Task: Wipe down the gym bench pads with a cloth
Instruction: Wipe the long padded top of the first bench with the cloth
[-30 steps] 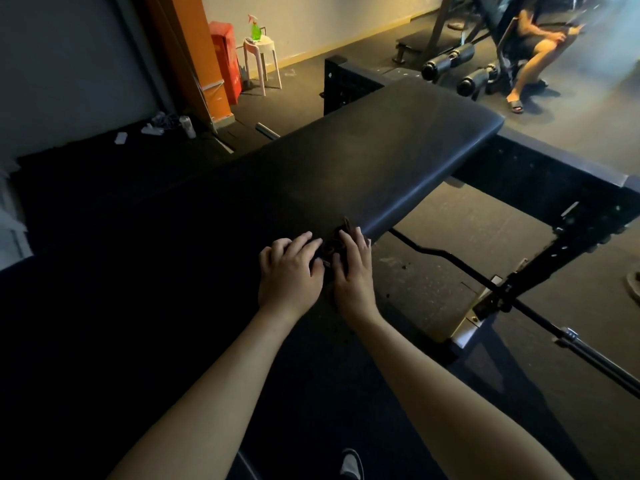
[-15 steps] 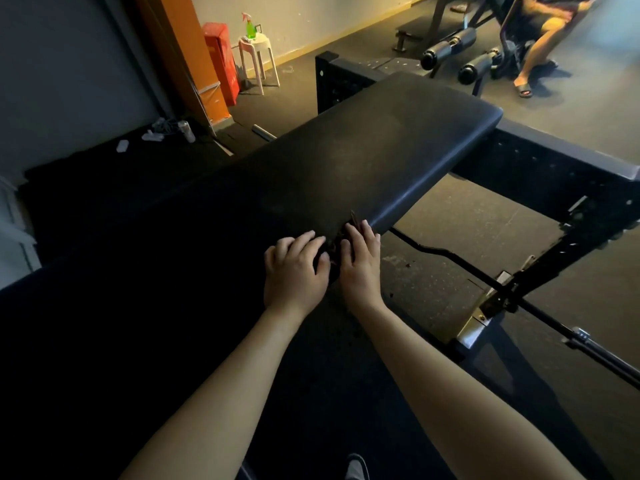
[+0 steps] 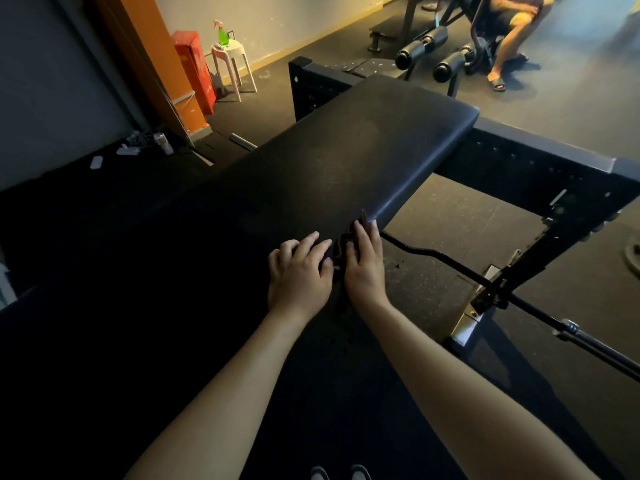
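You are pressing both hands down at the near, right-hand edge of the pad [image 3: 346, 161]. The cloth [image 3: 342, 241], dark and bunched, is lying between them, touching both. Your right hand [image 3: 365, 268] is resting on it with fingers straight, right at the pad's side edge. Your left hand [image 3: 299, 271] is lying just beside it, fingers nearly flat. Whether either thumb is pinching the cloth underneath cannot be told.

The pad's long axis is running away from you, up and to the right, toward its rounded far end. Most of its surface is lying ahead of the cloth. Judgement: the next stroke is calling for a push forward along that axis, the right hand being better placed to lead.
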